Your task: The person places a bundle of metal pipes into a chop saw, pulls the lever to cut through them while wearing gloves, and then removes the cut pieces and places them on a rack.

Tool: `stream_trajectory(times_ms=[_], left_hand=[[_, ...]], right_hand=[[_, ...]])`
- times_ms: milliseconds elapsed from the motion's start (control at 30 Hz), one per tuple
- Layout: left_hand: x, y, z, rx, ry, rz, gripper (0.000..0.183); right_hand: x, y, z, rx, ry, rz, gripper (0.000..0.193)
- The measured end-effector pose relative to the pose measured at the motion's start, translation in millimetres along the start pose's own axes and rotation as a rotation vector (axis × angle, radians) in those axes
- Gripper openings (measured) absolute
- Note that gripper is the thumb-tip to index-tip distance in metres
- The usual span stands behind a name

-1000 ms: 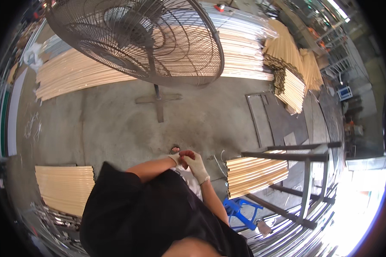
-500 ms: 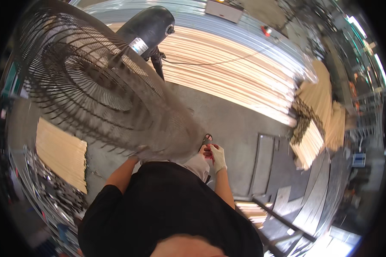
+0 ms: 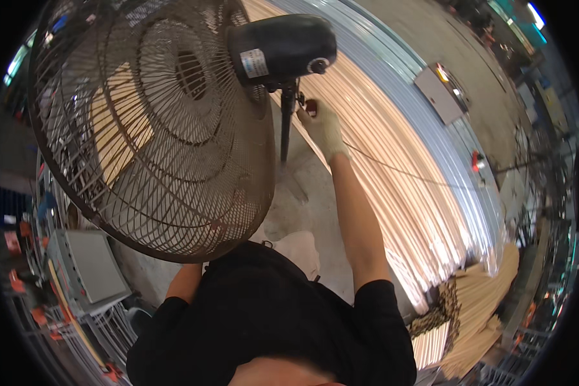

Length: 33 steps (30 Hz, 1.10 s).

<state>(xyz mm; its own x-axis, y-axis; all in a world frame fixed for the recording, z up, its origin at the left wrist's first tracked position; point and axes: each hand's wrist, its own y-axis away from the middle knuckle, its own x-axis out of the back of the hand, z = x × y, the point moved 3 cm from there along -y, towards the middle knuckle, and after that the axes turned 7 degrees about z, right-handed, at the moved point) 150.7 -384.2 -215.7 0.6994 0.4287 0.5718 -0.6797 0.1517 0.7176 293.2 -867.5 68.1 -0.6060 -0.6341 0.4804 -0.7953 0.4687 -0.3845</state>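
Note:
A large black fan [image 3: 283,51] fills the upper left, its round wire cage [image 3: 167,186] tilted toward me. My right hand [image 3: 325,128], in a cream glove with dark red on the fingers, is stretched forward to the fan's upright pole [image 3: 285,128]. Its fingers are curled beside a small knob [image 3: 300,98] under the motor housing; what they grip, if anything, is hidden. My left forearm [image 3: 185,283] goes behind the lower part of the cage. The mesh covers my left hand, with only a blurred reddish patch showing through.
Long bundled pale strips [image 3: 392,167] lie right of the fan, beside plastic-wrapped lengths [image 3: 392,58] bearing a grey box [image 3: 441,93]. A cable [image 3: 399,174] crosses them. More wrapped bundles [image 3: 476,309] lie at lower right. A grey cabinet [image 3: 93,267] stands at left.
My right hand has gone from in front of my body up to the fan's pole. My view has turned left, and the fan now appears farther right and more side-on.

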Motion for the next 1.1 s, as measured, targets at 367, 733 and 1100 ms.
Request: stream_trajectory(times_ms=[367, 733, 1100], left_hand=[[-88, 52, -8, 0.168, 0.297, 0.125, 0.06], [-81, 99, 9, 0.057, 0.238, 0.219, 0.061], [-84, 124, 21, 0.165, 0.299, 0.258, 0.06]], right_hand=[[-79, -95, 44, 0.131, -0.065, -0.217, 0.036], [-44, -67, 41, 0.102, 0.089, -0.357, 0.046], [31, -29, 61, 0.043, 0.035, -0.287, 0.037]])
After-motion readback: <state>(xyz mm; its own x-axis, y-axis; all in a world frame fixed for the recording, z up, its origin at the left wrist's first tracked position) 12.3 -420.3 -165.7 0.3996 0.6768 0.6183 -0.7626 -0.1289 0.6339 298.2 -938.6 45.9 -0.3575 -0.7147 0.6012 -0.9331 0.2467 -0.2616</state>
